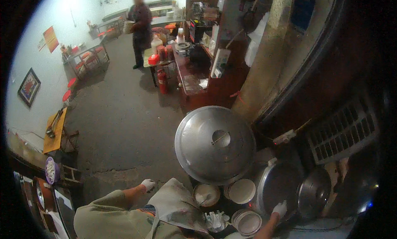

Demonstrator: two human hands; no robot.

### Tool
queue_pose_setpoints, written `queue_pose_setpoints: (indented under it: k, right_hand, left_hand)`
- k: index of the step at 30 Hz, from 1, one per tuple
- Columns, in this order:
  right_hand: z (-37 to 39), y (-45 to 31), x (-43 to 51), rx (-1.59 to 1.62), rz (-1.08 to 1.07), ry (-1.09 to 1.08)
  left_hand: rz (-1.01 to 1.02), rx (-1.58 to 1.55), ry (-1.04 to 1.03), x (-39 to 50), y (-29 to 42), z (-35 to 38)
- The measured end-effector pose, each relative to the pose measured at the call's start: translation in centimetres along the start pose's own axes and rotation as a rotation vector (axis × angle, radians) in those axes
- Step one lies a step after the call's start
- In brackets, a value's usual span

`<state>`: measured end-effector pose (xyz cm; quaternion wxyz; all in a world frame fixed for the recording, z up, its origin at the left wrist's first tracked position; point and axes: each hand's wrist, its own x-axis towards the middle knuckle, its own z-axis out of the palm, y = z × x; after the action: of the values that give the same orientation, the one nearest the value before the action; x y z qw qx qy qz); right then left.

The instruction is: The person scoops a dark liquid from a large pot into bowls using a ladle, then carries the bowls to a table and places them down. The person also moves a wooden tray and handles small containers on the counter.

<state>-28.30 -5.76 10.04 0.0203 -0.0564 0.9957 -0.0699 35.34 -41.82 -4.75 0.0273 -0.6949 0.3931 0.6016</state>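
My right hand (280,209), in a pale glove, is over the near part of a large round metal pot or lid (280,183). Whether it grips anything there is too dim to tell. My left hand (149,184), also gloved, hangs out beside the apron (176,201), above the floor; its fingers look curled, and I make out nothing in it. Between my body and the right hand stand a stack of bowls (247,223), a cluster of white spoons (216,221), a large pale bowl (242,191) and a bowl with a utensil in it (206,194).
A big domed aluminium lid (214,146) lies ahead. Another dark lid (314,192) is at the right. A person (141,28) holding a container stands across the room by a table with a red fire extinguisher (162,81) near it. A purple basin (52,170) sits at left.
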Motion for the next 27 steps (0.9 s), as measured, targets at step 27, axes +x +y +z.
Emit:
queue_pose_setpoints:
  k: [27]
  right_hand:
    - [-11.9,0.5,-13.3,1.390,0.784,-0.457]
  left_hand:
    - [-0.043,0.226,-0.382,4.4,7.0,-1.7]
